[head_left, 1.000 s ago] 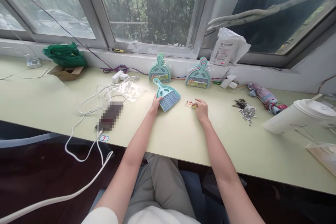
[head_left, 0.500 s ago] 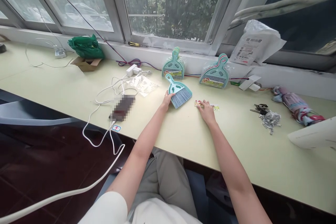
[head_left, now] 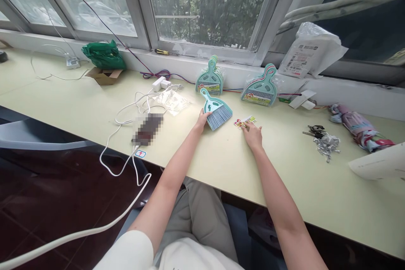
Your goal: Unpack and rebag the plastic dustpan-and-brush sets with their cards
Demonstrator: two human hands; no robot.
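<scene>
The left hand (head_left: 201,120), at the centre of the frame, grasps a teal dustpan-and-brush set (head_left: 212,103) by its left edge, thumb over the face near the grey-blue bristles. The set is tilted, its handle toward the upper left; whether its lower edge touches the table (head_left: 221,164) I cannot tell. Just right of centre, the right hand (head_left: 253,136) has its fingertips on a small printed card (head_left: 249,120) lying on the table; whether they pinch it or only rest there is hidden.

The card looks thin and flat, so fingertips could skid over it without getting under an edge, or bend a corner if they press too hard. The one-sided hold on the set, with its handle unsupported, could let it swivel if the thumb slackens; the brush might then slip out of the pan, if it is only clipped in.

Beyond the hands, in the upper middle, a left stack (head_left: 209,76) and a right stack (head_left: 260,87) of similar sets stand near the wall. The left one is close behind the held set's handle, so a push forward could knock it over. Left of centre lie crumpled clear film (head_left: 174,102) and a pixelated device (head_left: 148,130); a sideways sweep could snag its white cables (head_left: 95,230). Keys (head_left: 316,130) and a folded umbrella (head_left: 357,126) lie at the right, well apart from the hands.
</scene>
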